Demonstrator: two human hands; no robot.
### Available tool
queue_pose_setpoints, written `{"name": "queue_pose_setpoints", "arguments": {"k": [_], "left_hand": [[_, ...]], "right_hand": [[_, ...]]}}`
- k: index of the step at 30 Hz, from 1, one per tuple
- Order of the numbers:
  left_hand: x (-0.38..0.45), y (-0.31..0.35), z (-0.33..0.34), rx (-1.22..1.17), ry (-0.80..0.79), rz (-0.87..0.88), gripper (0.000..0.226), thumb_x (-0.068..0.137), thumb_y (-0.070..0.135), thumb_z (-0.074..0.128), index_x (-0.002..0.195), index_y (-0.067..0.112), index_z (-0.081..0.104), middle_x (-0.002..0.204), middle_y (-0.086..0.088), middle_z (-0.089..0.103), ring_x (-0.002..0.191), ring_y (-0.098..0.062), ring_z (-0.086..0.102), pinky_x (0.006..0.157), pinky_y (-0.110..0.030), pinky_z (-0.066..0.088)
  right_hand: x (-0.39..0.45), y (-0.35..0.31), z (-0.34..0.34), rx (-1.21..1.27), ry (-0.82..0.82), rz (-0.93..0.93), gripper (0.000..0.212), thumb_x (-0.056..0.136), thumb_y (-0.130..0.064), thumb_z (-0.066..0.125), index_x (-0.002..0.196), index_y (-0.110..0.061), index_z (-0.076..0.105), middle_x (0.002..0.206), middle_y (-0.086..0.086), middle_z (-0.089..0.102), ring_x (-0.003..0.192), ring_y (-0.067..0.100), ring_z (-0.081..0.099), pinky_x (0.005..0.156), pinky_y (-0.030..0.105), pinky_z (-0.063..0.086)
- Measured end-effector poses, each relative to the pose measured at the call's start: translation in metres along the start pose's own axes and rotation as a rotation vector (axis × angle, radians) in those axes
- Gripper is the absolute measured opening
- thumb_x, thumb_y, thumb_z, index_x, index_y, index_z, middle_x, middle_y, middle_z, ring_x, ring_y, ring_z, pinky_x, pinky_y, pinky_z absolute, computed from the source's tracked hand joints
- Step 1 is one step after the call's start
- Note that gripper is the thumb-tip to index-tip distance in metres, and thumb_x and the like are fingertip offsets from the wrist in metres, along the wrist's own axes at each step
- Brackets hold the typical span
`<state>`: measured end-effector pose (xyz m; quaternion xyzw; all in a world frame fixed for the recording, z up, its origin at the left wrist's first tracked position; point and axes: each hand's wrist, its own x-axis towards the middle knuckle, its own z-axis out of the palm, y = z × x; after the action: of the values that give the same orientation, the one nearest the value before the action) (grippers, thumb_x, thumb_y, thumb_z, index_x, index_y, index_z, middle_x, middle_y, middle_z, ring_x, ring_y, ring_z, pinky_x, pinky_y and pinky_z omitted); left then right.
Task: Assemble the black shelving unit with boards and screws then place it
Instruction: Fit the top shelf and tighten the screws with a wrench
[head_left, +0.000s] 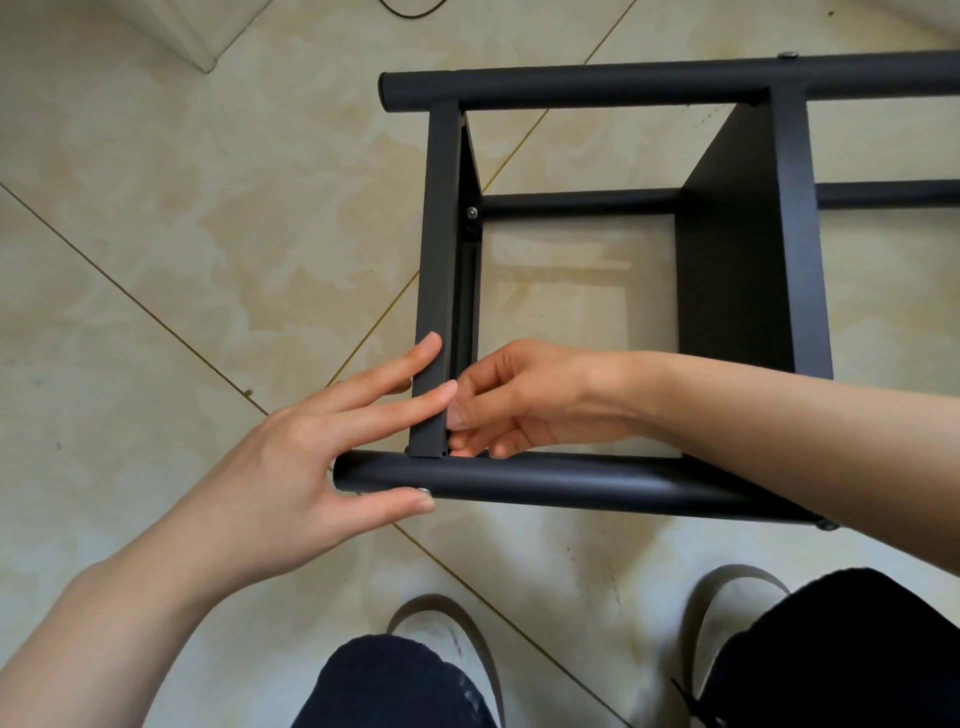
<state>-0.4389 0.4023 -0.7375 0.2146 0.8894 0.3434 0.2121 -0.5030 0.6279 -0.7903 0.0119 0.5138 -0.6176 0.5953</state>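
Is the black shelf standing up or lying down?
Lying down. The shelf rests on its side on the floor, its long tubes running sideways.
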Motion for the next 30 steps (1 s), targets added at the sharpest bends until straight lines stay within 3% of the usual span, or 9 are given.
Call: {"name": "queue_pose_setpoints", "arguments": {"k": [5, 13, 23, 27, 30], "left_hand": [[0.000, 0.000, 0.000, 0.005, 0.002, 0.006, 0.076, 0.074, 0.056, 0.070, 0.143, 0.057, 0.038, 0.157, 0.033, 0.026, 0.137, 0.013, 0.036, 0.107, -0.004, 0.027], [0.000, 0.000, 0.000, 0.011, 0.008, 0.011, 0.079, 0.074, 0.045, 0.074, 0.143, 0.056, 0.038, 0.157, 0.033, 0.026, 0.137, 0.012, 0.036, 0.107, -0.005, 0.027], [0.000, 0.000, 0.000, 0.001, 0.017, 0.017, 0.070, 0.073, 0.048, 0.076, 0.138, 0.050, 0.050, 0.157, 0.031, 0.028, 0.136, 0.013, 0.038, 0.106, -0.004, 0.027], [0.000, 0.000, 0.000, 0.001, 0.012, 0.012, 0.074, 0.074, 0.047, 0.076, 0.140, 0.055, 0.044, 0.157, 0.032, 0.027, 0.137, 0.012, 0.036, 0.107, -0.004, 0.027], [0.000, 0.000, 0.001, -0.005, 0.013, 0.010, 0.071, 0.074, 0.041, 0.076, 0.139, 0.050, 0.050, 0.157, 0.031, 0.028, 0.137, 0.012, 0.036, 0.107, -0.004, 0.027]], "right_hand": [[-0.003, -0.001, 0.002, -0.042, -0.050, -0.006, 0.008, 0.095, -0.010, 0.061, 0.091, -0.010, 0.068, 0.093, 0.011, 0.068, 0.080, 0.016, 0.065, 0.071, 0.023, 0.054], [0.004, 0.002, 0.010, -0.111, 0.020, 0.002, 0.011, 0.096, -0.011, 0.061, 0.101, -0.005, 0.068, 0.086, 0.007, 0.068, 0.078, 0.015, 0.064, 0.070, 0.025, 0.050], [0.001, 0.008, 0.009, 0.162, -0.033, 0.005, 0.013, 0.093, -0.001, 0.060, 0.085, -0.006, 0.069, 0.084, 0.010, 0.069, 0.075, 0.017, 0.068, 0.069, 0.026, 0.056], [0.004, 0.007, 0.010, 0.125, -0.031, 0.021, 0.017, 0.094, -0.002, 0.059, 0.083, -0.008, 0.070, 0.081, 0.008, 0.071, 0.072, 0.015, 0.069, 0.066, 0.023, 0.056], [0.005, 0.007, 0.009, 0.113, -0.027, 0.022, 0.024, 0.094, -0.002, 0.059, 0.075, -0.011, 0.071, 0.075, 0.005, 0.070, 0.068, 0.013, 0.066, 0.065, 0.023, 0.054]]}}
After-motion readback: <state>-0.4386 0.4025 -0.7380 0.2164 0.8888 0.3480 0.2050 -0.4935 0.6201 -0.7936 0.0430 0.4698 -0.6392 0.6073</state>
